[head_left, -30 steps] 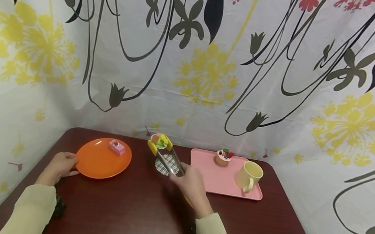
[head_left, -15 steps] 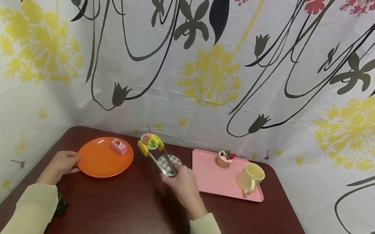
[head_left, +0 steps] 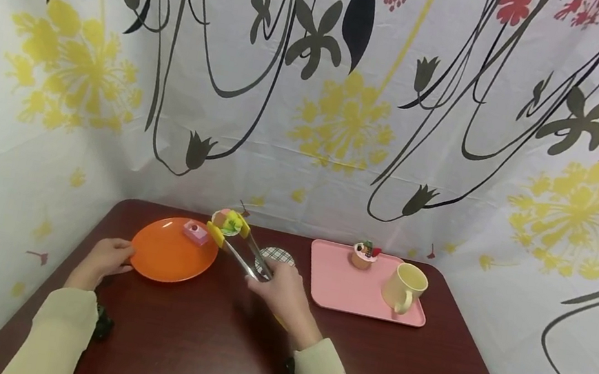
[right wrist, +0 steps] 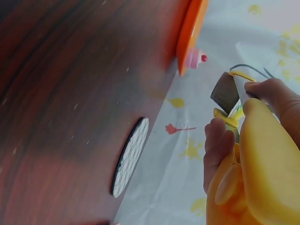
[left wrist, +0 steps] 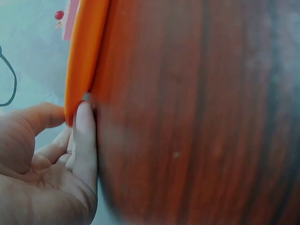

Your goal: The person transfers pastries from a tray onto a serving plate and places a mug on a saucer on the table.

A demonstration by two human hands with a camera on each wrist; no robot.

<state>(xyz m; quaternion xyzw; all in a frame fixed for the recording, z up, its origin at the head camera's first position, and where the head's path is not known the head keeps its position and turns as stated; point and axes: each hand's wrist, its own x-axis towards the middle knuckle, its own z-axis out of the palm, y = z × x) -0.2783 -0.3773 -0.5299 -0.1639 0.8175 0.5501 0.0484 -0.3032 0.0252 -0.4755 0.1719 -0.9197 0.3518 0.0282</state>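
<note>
My left hand (head_left: 104, 261) pinches the near-left rim of an orange plate (head_left: 165, 257). In the left wrist view the thumb lies on top of the rim and a finger sits under it. A small pink cake slice (head_left: 195, 233) rests toward the back of the plate. My right hand (head_left: 281, 292) grips a pair of tongs (head_left: 241, 261) with metal arms, yellow tips and yellow handles (right wrist: 269, 164). Between the tips, held up right of the plate, is a small tart (head_left: 227, 222) with a pink and yellow-green topping.
Behind the right hand lies a round checked coaster (head_left: 279, 256), partly covered by the tongs and hand. A pink tray (head_left: 342, 288) at the back right bears a berry-topped cupcake (head_left: 363, 257) and a cream mug (head_left: 404, 285). Patterned cloth (head_left: 285, 126) hangs behind the dark wooden table (head_left: 181, 338).
My right hand has carried the tongs and tart leftward, from over the coaster toward the orange plate. The left hand stays on the rim; the whole view has shifted slightly.
</note>
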